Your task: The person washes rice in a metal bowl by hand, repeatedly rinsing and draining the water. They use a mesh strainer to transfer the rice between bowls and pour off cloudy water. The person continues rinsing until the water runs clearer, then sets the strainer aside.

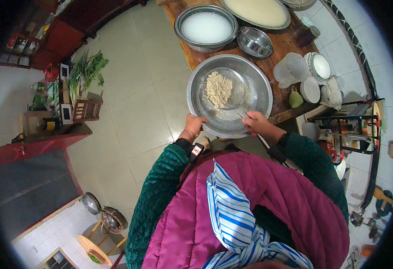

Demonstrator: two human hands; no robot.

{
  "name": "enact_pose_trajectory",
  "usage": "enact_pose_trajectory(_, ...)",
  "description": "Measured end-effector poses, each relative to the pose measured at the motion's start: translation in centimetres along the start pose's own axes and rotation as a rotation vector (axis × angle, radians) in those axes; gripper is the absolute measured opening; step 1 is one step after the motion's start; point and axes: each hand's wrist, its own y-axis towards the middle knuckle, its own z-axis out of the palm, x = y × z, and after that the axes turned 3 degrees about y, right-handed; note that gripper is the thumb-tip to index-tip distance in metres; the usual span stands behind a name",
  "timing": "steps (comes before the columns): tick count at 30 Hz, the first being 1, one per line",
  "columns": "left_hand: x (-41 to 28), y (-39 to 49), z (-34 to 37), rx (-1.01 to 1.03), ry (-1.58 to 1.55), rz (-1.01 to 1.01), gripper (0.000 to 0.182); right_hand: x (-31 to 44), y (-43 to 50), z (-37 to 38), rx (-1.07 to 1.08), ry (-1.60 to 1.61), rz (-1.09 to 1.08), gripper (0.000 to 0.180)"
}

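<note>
A wide metal basin stands at the near edge of the wooden table, partly over the edge. Inside it a round wire-mesh strainer bears a pale, crumbly clump. My right hand is closed around the strainer's metal handle at the basin's near right rim. At the near left rim, my left hand grips the basin, its thumb over the edge. Pale wet residue coats the basin floor around the strainer.
Beyond the basin are a metal pot of white foamy contents, a small steel bowl and a large pan of cream-coloured liquid. On the right stand a translucent plastic jug, a green pear, stacked bowls and a black rack.
</note>
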Motion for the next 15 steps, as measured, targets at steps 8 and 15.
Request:
enact_pose_trajectory(8,-0.6,-0.3,-0.2,-0.032,0.092,-0.022,0.025,-0.5,-2.6,0.4,-0.008,0.173,0.053,0.025)
enact_pose_trajectory(15,-1.6,-0.9,0.1,-0.052,0.117,-0.038,0.021,-1.7,-0.7,0.1,-0.131,0.028,-0.017,0.028)
